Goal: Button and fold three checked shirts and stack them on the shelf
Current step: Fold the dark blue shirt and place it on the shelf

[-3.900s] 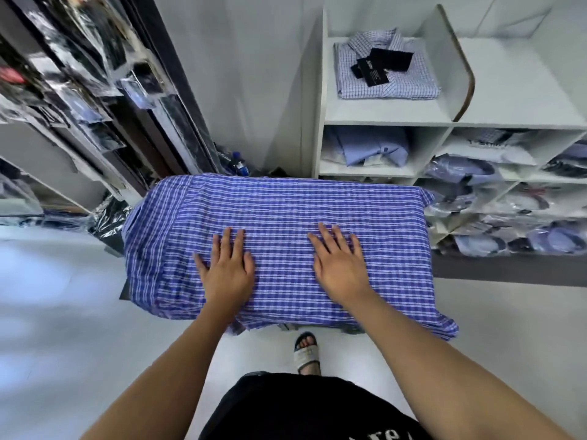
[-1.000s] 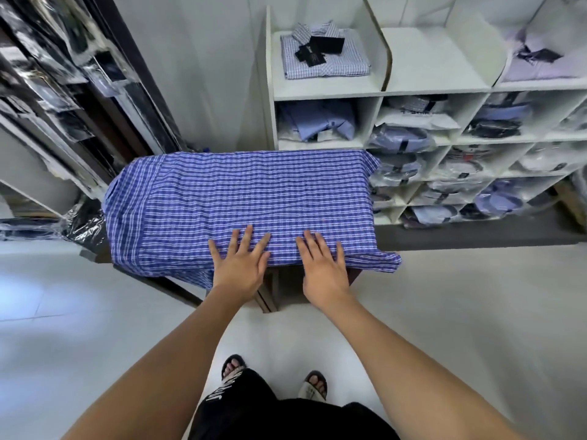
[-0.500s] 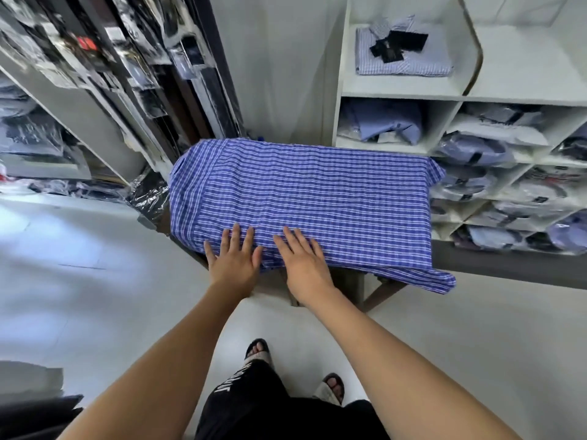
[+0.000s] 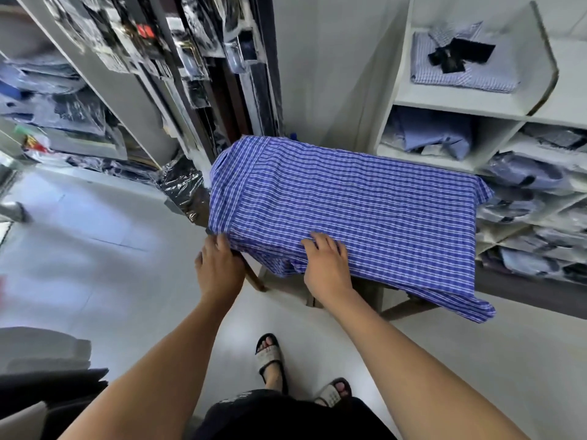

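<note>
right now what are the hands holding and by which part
Both are on the blue checked shirt. The left hand grips its near edge by the collar end; the right hand curls over the near folded edge further along.

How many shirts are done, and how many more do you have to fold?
One light checked shirt already lies folded on the top shelf, so that one looks done. The blue checked shirt is in hand: it lies spread over a table, the left hand at its near corner and the right hand curled on its near edge. It needs more folds before shelving. A third shirt is not visible.
</note>
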